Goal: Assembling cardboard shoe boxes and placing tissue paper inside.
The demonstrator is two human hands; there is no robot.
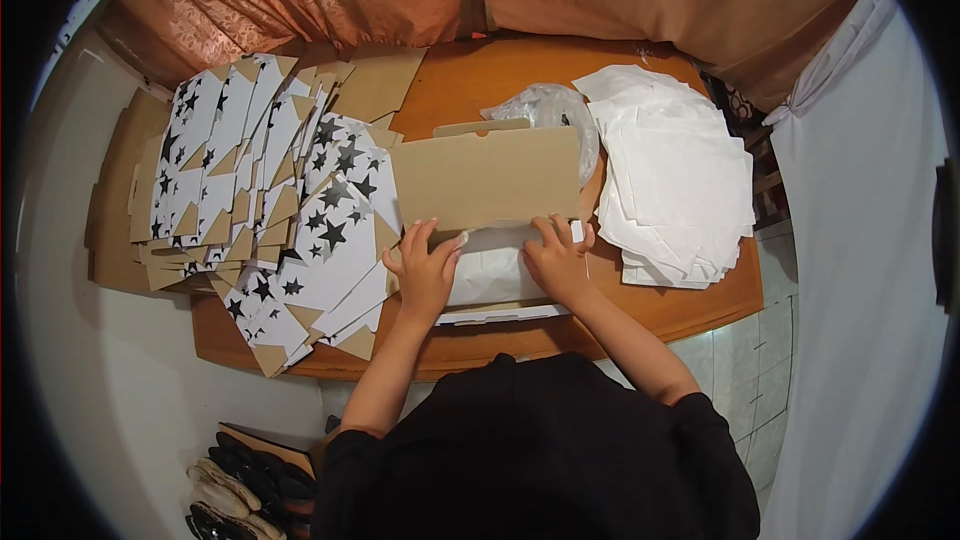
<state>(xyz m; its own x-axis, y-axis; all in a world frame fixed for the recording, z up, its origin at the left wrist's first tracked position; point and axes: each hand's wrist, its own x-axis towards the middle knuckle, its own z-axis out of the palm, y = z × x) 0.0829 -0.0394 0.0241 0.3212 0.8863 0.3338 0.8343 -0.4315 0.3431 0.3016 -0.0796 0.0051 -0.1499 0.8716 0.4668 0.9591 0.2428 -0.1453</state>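
Observation:
A brown cardboard box (484, 178) stands in front of me with its lid raised at the back. White tissue paper (490, 275) lies inside it. My left hand (428, 268) is at the box's left side, its thumb and bent fingers closed on the paper's edge near the lid hinge. At the right side my right hand (557, 255) has its fingers bent over the paper, pressed against the box's inner corner. A small white piece shows beside its outer fingers; I cannot tell what it belongs to.
Left on the wooden table (470, 355) lies a big overlapping pile of flat star-printed cardboard boxes (330, 200). A stack of white paper sheets (675, 190) lies to the right. Behind the box is a crumpled clear plastic bag (545, 103). Shoes (250, 480) sit at the lower left.

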